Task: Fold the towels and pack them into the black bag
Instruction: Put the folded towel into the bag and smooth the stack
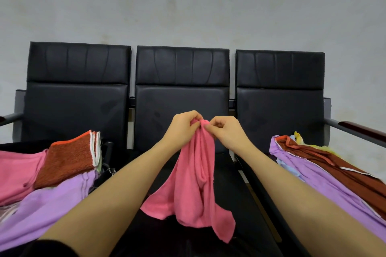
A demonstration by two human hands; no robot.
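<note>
— What lay on the left?

— Folded towels [62, 165], stacked on something black, possibly the bag; I couldn't tell.

— And the hands?

— The left hand [183, 126] and right hand [226, 131] both pinched the pink towel [194, 183] at its top edge, almost touching, over the middle seat [181, 98].

— The risk?

— It hung bunched; missing the corners would probably skew the fold. Unfolded towels [325, 167] waited right.

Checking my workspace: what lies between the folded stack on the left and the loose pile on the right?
In the head view, the pink towel hangs there from both hands, over the black middle seat.
</note>
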